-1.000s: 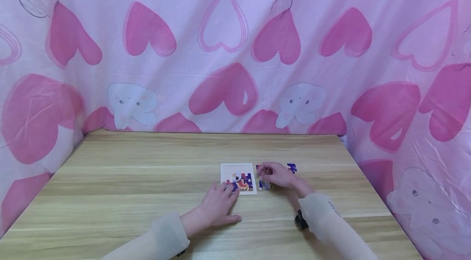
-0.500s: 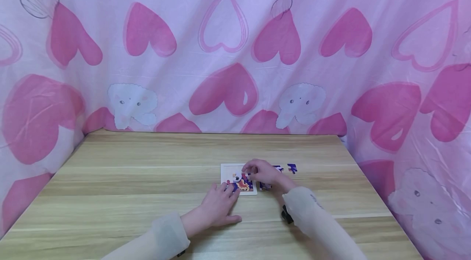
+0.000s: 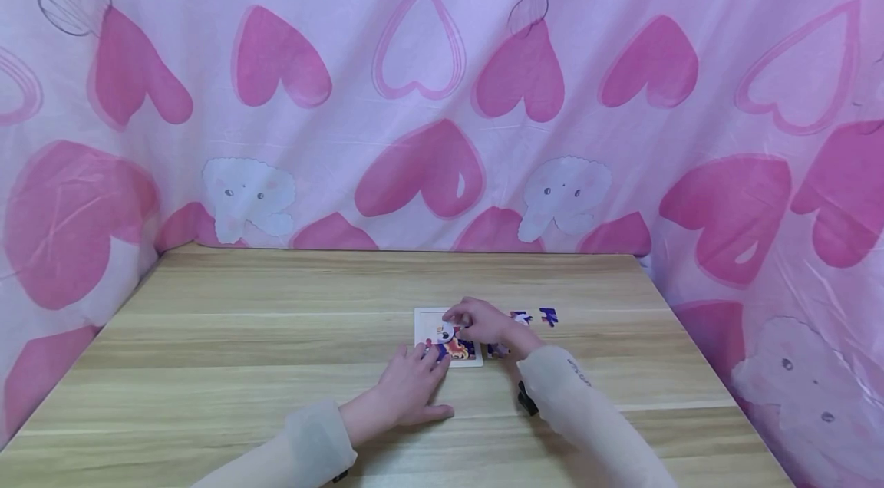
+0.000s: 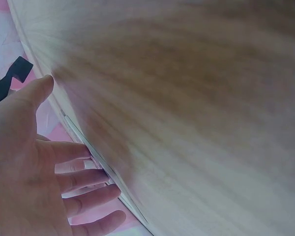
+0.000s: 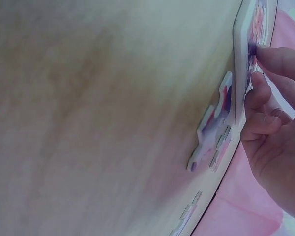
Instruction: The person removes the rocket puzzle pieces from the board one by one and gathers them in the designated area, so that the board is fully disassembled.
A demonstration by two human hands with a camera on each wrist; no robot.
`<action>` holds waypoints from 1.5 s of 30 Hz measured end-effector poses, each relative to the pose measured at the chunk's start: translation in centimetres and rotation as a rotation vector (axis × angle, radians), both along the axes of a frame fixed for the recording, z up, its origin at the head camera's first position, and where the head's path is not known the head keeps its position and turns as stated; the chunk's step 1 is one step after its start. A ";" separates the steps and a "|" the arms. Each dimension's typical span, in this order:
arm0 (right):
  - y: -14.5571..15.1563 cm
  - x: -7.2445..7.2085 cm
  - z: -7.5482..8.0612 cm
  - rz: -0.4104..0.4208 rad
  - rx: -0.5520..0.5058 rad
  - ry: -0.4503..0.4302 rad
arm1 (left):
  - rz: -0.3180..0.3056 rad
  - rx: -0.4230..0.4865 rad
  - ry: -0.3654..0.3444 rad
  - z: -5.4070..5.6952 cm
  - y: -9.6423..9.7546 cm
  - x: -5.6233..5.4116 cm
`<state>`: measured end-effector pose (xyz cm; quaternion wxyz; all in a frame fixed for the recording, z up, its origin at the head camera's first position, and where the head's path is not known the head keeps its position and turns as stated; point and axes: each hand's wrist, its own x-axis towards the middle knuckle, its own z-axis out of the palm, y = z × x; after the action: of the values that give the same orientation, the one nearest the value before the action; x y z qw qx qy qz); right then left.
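Note:
A white-rimmed puzzle board [image 3: 418, 319] lies on the table, with purple and orange pieces and a round white face with an eye in its picture. My left hand [image 3: 409, 387] rests over its near left corner, fingers extended and thumb out to the side; in the left wrist view the fingertips [image 4: 113, 191] lie along the board's edge. Over the board's right half, my right hand [image 3: 483, 321] pinches a purple puzzle piece [image 5: 253, 50] between thumb and finger, down at the board's surface. The fingers hide most of that piece.
Loose puzzle pieces lie right of the board: a purple one [image 3: 549, 317] farthest right, a purple and white one [image 3: 522, 317] beside it, and another [image 3: 498, 351] below the right wrist. A pink heart-print curtain [image 3: 421, 166] borders the wooden table [image 3: 276, 296].
My right hand has moved left from the loose pieces onto the board, carrying a puzzle piece from beside the board's right edge. The left hand stays in place.

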<state>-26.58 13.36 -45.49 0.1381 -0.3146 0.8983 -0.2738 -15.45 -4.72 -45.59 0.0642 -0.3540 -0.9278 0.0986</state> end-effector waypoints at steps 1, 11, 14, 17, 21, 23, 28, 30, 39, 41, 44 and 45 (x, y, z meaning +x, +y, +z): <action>0.0 0.0 0.0 0.002 0.007 0.000 | 0.000 0.001 0.000 0.0 0.0 0.0; -0.4 -0.1 0.5 -0.024 0.021 -0.054 | -0.007 0.007 0.015 0.1 0.0 0.1; -0.5 -0.1 0.6 -0.020 0.031 -0.060 | -0.004 0.002 0.013 0.2 0.1 0.1; -0.6 -0.2 0.6 -0.015 0.041 -0.065 | 0.005 -0.002 0.004 0.3 0.1 0.1; -0.7 -0.3 0.6 -0.029 0.040 -0.096 | 0.010 -0.005 -0.004 0.4 0.1 0.1; -0.7 -0.4 0.6 -0.042 0.036 -0.117 | 0.009 -0.006 -0.004 0.4 0.1 0.1; -0.8 -0.5 0.6 -0.075 0.012 -0.180 | 0.002 -0.002 0.003 0.3 0.1 0.1; -0.8 -0.5 0.6 -0.085 -0.002 -0.199 | 0.002 -0.002 0.007 0.2 0.1 0.1; -0.7 -0.4 0.4 -0.037 -0.061 -0.178 | 0.006 -0.004 0.016 0.1 0.1 0.0; -0.7 -0.3 0.4 -0.028 -0.082 -0.178 | 0.004 -0.001 0.017 0.1 0.1 0.1; -0.7 -0.2 0.5 -0.026 -0.105 -0.183 | 0.000 0.000 0.016 0.1 0.1 0.1; -0.7 -0.2 0.5 -0.029 -0.110 -0.184 | -0.001 0.000 0.014 0.1 0.1 0.1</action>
<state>-26.79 12.68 -44.94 0.1986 -0.2823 0.8700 -0.3522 -15.38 -4.67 -45.49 0.0707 -0.3536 -0.9273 0.1009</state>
